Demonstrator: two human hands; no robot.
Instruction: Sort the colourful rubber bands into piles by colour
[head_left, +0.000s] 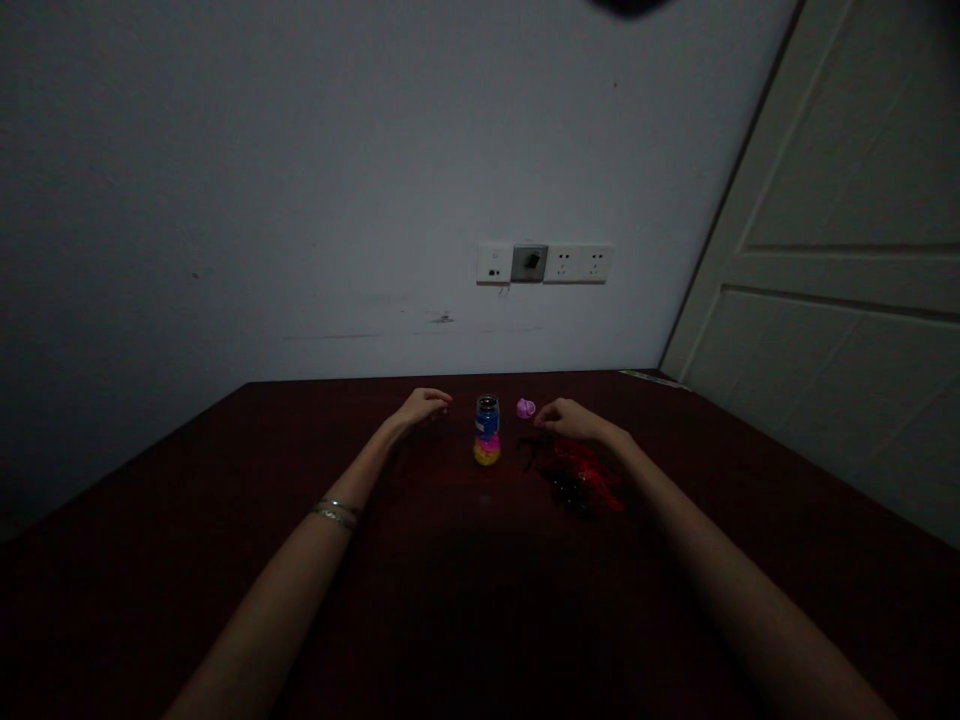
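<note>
A clear glass jar (487, 430) stands upright on the dark table, with yellow, pink and blue layers of small pieces inside. To its left, my left hand (424, 405) hovers apart from it, fingers loosely bent and holding nothing I can see. My right hand (568, 418) is to the right of the jar, fingertips pinched together and pointing down; whatever is between them is too small and dark to make out. A small purple lid-like piece (526, 408) lies just beyond those fingertips. Under my right hand spreads a dim pile of red and black small pieces (581, 478).
The dark reddish table (465, 600) meets a pale wall (337, 200) at its back edge. Sockets and a switch panel (546, 264) are set in the wall. A white panelled door (840, 260) rises at the right. Lighting is dim.
</note>
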